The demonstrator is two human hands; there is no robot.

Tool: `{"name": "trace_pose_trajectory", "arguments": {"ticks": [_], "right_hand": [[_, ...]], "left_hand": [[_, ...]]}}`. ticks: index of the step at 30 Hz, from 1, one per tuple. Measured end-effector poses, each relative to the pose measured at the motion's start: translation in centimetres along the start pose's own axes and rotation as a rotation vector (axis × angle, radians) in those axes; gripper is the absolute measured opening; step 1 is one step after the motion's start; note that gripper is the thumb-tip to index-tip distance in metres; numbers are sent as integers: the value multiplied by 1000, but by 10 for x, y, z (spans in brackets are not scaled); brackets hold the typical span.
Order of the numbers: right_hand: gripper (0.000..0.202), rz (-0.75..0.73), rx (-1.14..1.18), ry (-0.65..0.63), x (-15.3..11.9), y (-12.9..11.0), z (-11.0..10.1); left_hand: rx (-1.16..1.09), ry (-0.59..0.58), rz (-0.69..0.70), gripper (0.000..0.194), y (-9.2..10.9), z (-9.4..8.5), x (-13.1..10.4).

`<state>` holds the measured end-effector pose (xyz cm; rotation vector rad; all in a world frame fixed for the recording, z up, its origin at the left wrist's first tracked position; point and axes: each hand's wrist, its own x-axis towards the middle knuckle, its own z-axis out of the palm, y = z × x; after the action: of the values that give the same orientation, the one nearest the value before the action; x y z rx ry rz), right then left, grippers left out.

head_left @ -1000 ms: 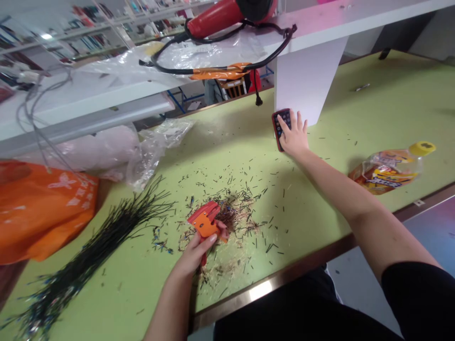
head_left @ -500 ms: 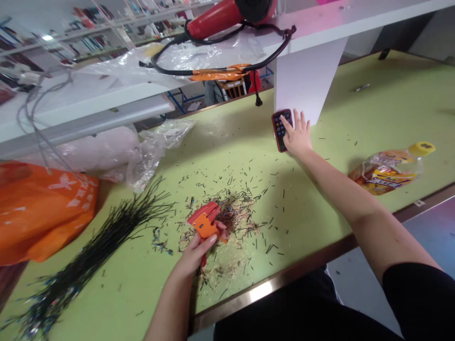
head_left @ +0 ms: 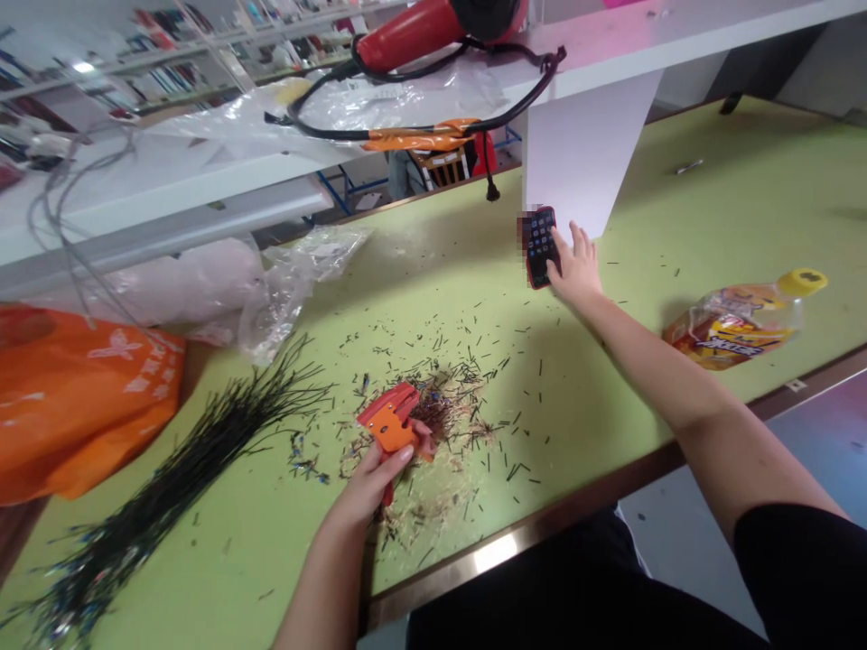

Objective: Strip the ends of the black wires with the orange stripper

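Wrapped around an orange and red wire stripper point(head_left: 389, 420) is my left hand point(head_left: 383, 469), low over a pile of cut wire bits and stripped insulation point(head_left: 447, 397). My right hand point(head_left: 575, 266) reaches out with its fingers spread at the right edge of a smartphone point(head_left: 540, 248). The phone leans against a white upright panel, its screen lit with rows of icons. One or more fingertips overlap the screen's edge; whether they press it I cannot tell. A long bundle of thin black wires point(head_left: 203, 451) lies to the left of the stripper.
An orange bag point(head_left: 81, 397) and clear plastic wrapping point(head_left: 284, 280) sit at the left. On the right a bottle with a yellow cap point(head_left: 738, 320) lies on the green table point(head_left: 596, 433). Above, a white shelf point(head_left: 223, 171) carries a red heat gun point(head_left: 413, 36) with a looped black cord.
My right hand has shifted slightly right, its fingers drawing back from the middle of the phone's screen to its right edge. My left hand and the wire stripper have stayed in place.
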<state>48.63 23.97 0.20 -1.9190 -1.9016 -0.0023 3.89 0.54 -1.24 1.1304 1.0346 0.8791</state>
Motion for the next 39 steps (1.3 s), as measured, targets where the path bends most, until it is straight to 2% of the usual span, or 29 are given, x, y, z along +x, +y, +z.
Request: {"name": "trace_pose_trajectory", "arguments": {"ticks": [5,14,19,23,31,39], "right_hand": [[115,101,60,-78,-9,20,16],[119,150,43,-128,-3,20,24],[112,135,105,-77,-4,24,24],[107,146,93,-93,-9,23,17],[87,76,29,-91,-17,11,4],[80,-48,-15,-105,-24,-9,2]], "left_hand": [[-7,16,-37,48,10,6,0],[-12,16,-30,46,12,8,0],[-6,21,-33,46,12,8,0],[-13,26,-34,45,6,5,-1],[5,19,-27,46,5,4,0],[12,24,-28,45,6,5,0]]}}
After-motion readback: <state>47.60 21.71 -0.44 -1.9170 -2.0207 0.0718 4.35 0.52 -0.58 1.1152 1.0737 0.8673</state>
